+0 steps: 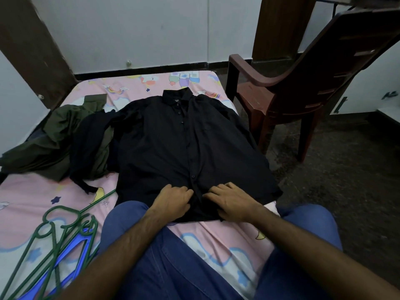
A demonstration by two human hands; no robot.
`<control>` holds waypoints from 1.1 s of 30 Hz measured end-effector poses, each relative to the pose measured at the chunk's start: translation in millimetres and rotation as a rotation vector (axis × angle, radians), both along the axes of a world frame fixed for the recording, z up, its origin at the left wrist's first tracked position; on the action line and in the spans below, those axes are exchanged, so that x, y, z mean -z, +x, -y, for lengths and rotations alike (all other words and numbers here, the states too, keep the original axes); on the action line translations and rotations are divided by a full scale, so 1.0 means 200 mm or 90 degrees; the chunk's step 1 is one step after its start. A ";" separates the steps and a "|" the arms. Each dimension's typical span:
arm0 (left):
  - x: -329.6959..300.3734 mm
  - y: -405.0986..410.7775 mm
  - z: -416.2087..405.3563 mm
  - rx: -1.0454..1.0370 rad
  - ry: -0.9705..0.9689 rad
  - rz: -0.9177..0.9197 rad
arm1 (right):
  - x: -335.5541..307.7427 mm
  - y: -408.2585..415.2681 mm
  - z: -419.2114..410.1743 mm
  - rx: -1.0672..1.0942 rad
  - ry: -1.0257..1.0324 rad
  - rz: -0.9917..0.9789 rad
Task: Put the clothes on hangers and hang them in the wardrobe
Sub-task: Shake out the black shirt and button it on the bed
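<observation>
Blue-jeaned knees [164, 267] fill the near edge, planted on a bed [227, 241] covered by a pink cartoon-print sheet. Green and blue hangers [54, 247] lie in a heap at the near left corner. Beyond them sits a rumpled olive garment [56, 139] with a dark piece [91, 139] draped over it. A brown plastic chair [303, 89] stands on the dark floor to the right, before a pale wall. Spread flat, collar away, lies the black shirt [173, 137]. Left hand [173, 200] and right hand [229, 200] rest at its hem either side of the button placket, fingers curled into the cloth; whether they pinch it I cannot tell.
</observation>
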State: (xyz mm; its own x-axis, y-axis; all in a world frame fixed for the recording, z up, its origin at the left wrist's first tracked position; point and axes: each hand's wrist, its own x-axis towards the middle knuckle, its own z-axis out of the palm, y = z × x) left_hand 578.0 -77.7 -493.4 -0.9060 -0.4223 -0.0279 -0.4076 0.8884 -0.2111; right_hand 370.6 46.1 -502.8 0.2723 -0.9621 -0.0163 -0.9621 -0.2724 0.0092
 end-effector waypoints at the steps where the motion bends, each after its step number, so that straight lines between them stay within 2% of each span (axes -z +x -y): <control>1: 0.00 0.00 0.00 0.004 -0.009 0.000 | 0.03 0.01 0.01 0.027 -0.027 -0.011; 5: 0.03 -0.04 -0.02 0.076 -0.051 -0.013 | 0.07 0.05 0.03 0.058 -0.093 -0.069; 8: 0.04 -0.04 -0.03 0.157 -0.084 0.016 | 0.04 0.07 0.06 0.069 -0.109 -0.036; 10: 0.05 -0.04 -0.03 0.152 -0.087 0.011 | 0.02 0.05 0.09 0.151 -0.106 0.107; 13: 0.00 -0.04 -0.05 0.157 -0.048 -0.029 | -0.07 0.00 0.09 0.239 -0.038 0.452; 15: -0.02 -0.06 -0.09 0.214 -0.001 0.004 | -0.12 -0.01 0.07 0.224 -0.016 0.559; 19: 0.02 -0.06 -0.13 0.275 0.008 0.053 | -0.10 0.02 0.01 0.126 0.015 0.521; 22: 0.08 -0.03 -0.13 0.263 0.028 0.091 | -0.05 0.01 -0.04 0.134 0.045 0.517; 24: 0.06 -0.01 -0.16 0.195 0.122 0.127 | -0.03 0.00 -0.07 0.122 0.110 0.460; 27: -0.06 0.00 -0.10 0.108 0.373 0.157 | -0.02 0.00 -0.08 0.057 0.269 0.294; 29: -0.13 0.00 0.00 0.070 0.447 0.094 | -0.07 0.00 -0.04 0.057 0.335 0.338; 30: -0.15 0.00 0.07 0.055 0.447 0.014 | -0.10 0.00 0.00 0.082 0.335 0.389; 33: -0.11 -0.07 0.24 -0.062 0.486 -0.286 | -0.15 -0.02 0.19 0.192 0.190 0.477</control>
